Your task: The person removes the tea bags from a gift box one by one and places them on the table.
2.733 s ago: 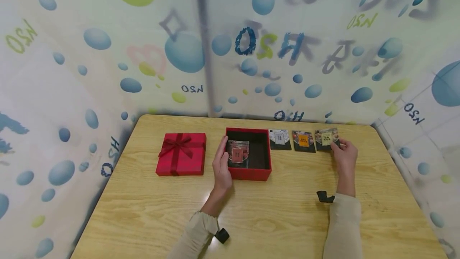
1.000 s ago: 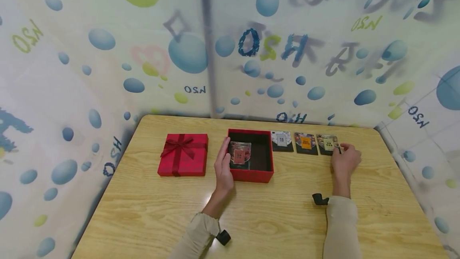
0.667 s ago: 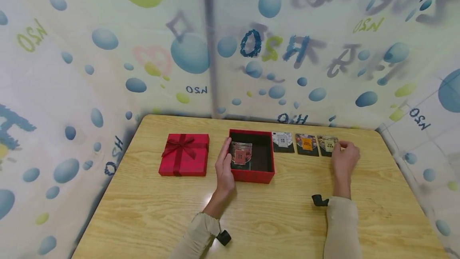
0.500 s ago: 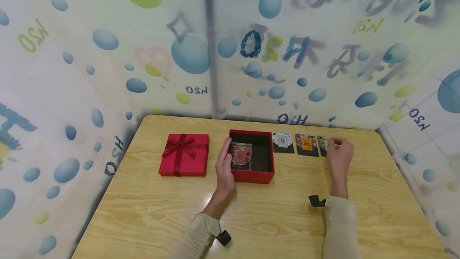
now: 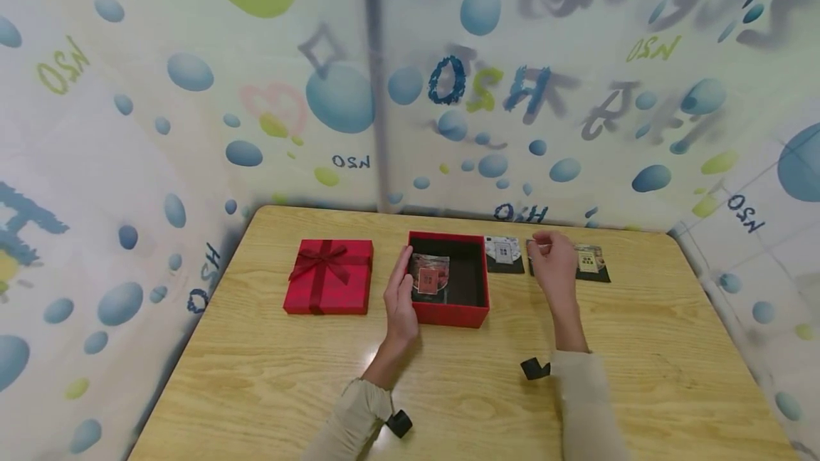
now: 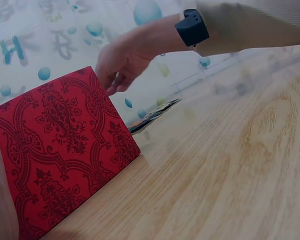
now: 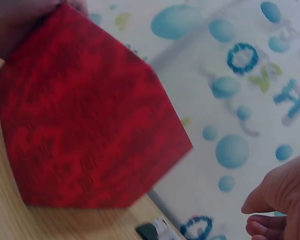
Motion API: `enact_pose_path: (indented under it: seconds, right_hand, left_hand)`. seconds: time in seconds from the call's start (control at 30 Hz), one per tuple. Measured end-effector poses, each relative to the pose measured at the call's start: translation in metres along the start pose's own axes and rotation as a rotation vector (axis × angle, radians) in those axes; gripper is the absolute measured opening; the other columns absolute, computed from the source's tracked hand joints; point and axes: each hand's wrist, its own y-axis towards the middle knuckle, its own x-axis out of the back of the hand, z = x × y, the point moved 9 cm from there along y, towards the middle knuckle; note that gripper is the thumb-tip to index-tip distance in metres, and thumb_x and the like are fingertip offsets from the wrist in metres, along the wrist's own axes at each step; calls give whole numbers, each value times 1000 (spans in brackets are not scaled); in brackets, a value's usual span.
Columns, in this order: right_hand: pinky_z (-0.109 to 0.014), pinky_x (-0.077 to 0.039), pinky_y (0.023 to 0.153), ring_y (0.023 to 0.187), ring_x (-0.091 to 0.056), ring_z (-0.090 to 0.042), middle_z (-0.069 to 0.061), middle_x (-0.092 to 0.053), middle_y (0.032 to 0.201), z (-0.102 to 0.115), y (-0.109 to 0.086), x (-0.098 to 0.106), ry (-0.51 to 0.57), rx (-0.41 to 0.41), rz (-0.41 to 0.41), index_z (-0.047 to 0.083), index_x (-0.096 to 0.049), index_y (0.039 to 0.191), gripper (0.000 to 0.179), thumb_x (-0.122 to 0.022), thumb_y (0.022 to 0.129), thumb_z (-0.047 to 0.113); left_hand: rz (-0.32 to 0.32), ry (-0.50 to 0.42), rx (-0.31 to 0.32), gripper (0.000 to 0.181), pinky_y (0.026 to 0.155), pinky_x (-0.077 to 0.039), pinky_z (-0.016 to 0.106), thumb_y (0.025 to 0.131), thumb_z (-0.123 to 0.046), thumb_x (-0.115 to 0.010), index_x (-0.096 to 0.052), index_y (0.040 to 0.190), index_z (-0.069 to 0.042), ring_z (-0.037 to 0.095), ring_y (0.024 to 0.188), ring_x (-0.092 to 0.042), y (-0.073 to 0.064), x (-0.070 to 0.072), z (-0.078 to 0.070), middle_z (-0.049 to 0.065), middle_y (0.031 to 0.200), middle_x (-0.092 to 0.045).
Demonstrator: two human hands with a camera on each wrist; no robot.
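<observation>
My left hand [image 5: 400,304] lies with straight fingers along the left wall of an open red gift box [image 5: 450,315]. Inside the dark interior is a packet with a red label [image 5: 428,280]. My right hand [image 5: 556,265] is over the row of packets right of the box, fingers loosely bent, nothing visible between them. It mostly covers the middle packet in the head view. The packet with a white label [image 5: 504,254] lies beside the box, and the one with a pale yellow label [image 5: 588,262] at the row's right end. The left wrist view shows the box's patterned side [image 6: 65,130].
The red lid [image 5: 328,277] with its ribbon bow lies to the left of the box. All of this stands on a wooden table [image 5: 474,390] with rounded far corners. A wall printed with blue drops [image 5: 339,98] rises right behind the table's far edge.
My right hand has let go of the pale yellow labelled packet at the right end and moved left over the middle packet. My left hand has stayed against the box.
</observation>
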Motion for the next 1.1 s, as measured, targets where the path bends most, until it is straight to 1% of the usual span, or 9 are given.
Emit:
enact_pose_path:
  seconds: [0.23, 0.4, 0.5, 0.57, 0.63, 0.73, 0.87, 0.97, 1.1]
  right_hand:
    - [-43, -53, 76, 91, -67, -35, -24, -68, 105, 41, -14, -27, 19, 131, 76, -8, -68, 115, 19, -62, 100, 2]
    - [-41, -55, 78, 89, -65, -32, -21, -67, 105, 79, -34, -44, 65, 228, 126, -7, -69, 113, 17, -67, 99, 1]
    - [-41, -57, 79, 90, -65, -29, -18, -67, 106, 99, -48, -58, 84, 276, 183, -5, -68, 113, 17, -70, 97, 0]
    - [-41, -58, 80, 90, -65, -28, -18, -67, 106, 107, -56, -69, 92, 296, 230, -5, -68, 114, 19, -71, 96, 0]
    - [-44, -59, 82, 93, -67, -28, -18, -67, 109, 110, -62, -80, 86, 282, 294, -5, -67, 117, 21, -71, 96, 0]
    - [-43, -60, 82, 93, -69, -27, -20, -66, 112, 110, -70, -96, 35, 251, 379, -5, -66, 120, 25, -71, 96, 1]
    - [-42, -60, 80, 90, -65, -25, -21, -66, 109, 113, -76, -117, -77, 228, 489, -6, -63, 127, 33, -72, 96, 5]
    - [-42, -57, 78, 87, -60, -26, -19, -66, 106, 114, -80, -131, -161, 201, 570, -6, -59, 133, 42, -73, 97, 12]
    - [-43, -56, 78, 84, -60, -26, -18, -67, 105, 109, -81, -142, -220, 126, 642, -6, -52, 140, 54, -73, 98, 19]
  left_hand:
    - [5, 2, 5, 50, 124, -22, 23, 110, -9, -31, -41, 159, -3, 31, 156, -30, 0, 0, -1, 14, 166, -37]
    - [1, 8, 4, 50, 124, -22, 22, 110, -9, -32, -42, 159, -3, 31, 155, -30, 1, 0, -2, 15, 166, -37]
    - [-5, 8, 16, 50, 124, -22, 23, 111, -9, -32, -43, 159, -6, 29, 155, -31, 1, 1, -2, 15, 166, -38]
    - [-11, 5, 20, 49, 124, -22, 23, 111, -9, -32, -44, 159, -7, 29, 155, -31, 0, 1, -2, 16, 165, -38]
    - [-15, 10, 28, 49, 124, -23, 23, 111, -8, -32, -45, 158, -8, 28, 155, -32, 0, 1, -1, 13, 165, -39]
    - [-23, 22, 24, 49, 123, -24, 21, 109, -4, -32, -47, 156, -3, 30, 154, -33, -1, 2, 0, 14, 164, -41]
    - [-36, 24, 8, 49, 121, -24, 18, 107, 4, -30, -45, 153, 6, 40, 153, -33, -1, 2, 0, 25, 162, -40]
    - [-42, 4, -6, 48, 121, -24, 18, 107, 6, -30, -44, 152, 11, 45, 152, -31, 0, 2, -1, 30, 161, -38]
    - [-35, -5, -2, 48, 122, -24, 19, 108, 3, -31, -44, 155, 5, 39, 154, -31, 0, 2, 0, 25, 163, -38]
